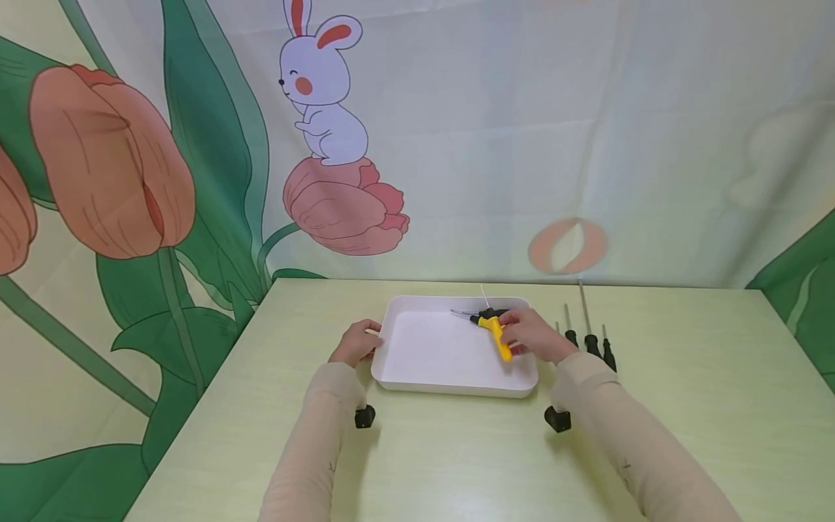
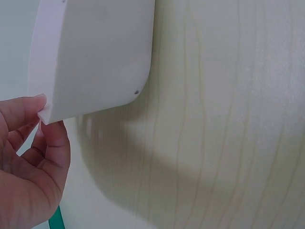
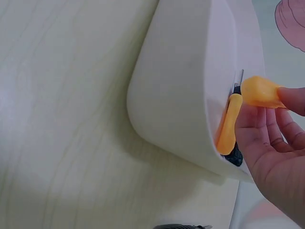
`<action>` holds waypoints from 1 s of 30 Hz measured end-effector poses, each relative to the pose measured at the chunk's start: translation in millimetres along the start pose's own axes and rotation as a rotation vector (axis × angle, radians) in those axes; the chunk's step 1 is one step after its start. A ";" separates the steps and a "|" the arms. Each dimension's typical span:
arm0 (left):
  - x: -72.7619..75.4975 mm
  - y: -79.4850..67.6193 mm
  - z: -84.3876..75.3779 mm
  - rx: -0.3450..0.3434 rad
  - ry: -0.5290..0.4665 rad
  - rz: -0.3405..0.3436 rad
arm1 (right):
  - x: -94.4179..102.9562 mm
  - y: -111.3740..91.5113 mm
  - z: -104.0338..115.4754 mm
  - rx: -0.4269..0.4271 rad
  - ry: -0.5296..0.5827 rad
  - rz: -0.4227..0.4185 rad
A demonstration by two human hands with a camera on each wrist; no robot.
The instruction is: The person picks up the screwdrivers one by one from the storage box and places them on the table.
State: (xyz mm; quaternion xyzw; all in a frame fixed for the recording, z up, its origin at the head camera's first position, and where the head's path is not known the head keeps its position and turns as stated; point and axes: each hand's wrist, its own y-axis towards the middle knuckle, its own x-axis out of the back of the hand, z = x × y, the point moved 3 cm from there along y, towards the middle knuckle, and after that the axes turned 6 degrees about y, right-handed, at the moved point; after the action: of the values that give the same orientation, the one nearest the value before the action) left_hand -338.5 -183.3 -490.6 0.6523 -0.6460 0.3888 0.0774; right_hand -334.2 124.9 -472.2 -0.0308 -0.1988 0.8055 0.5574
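A white tray [image 1: 430,348] lies on the table, and my left hand [image 1: 356,342] pinches its left rim between thumb and fingers. In the left wrist view, the fingertips of the left hand [image 2: 35,148] are at the tray's corner [image 2: 95,62]. Over the tray's right part, my right hand [image 1: 531,334] holds a yellow-handled screwdriver [image 1: 501,344]. The right wrist view shows its yellow handle [image 3: 259,92] between thumb and fingers. Beneath it in the tray lie another yellow-handled screwdriver [image 3: 230,125] and a black handle [image 3: 234,157], partly hidden by the hand.
Several black-handled screwdrivers [image 1: 591,344] lie on the table right of the tray, partly behind the right forearm. A printed curtain [image 1: 483,145] hangs along the table's back edge. Small black devices [image 1: 364,416] sit under both wrists.
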 end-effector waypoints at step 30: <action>0.7 -2.1 -0.7 -0.021 0.004 0.013 | 50.6 -21.1 -3.2 0.006 0.072 -0.046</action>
State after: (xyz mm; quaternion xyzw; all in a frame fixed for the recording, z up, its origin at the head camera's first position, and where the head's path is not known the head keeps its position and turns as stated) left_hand -337.0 -183.0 -488.9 0.6466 -0.6540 0.3838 0.0831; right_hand -333.7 178.3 -458.9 -0.0538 -0.1768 0.7915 0.5826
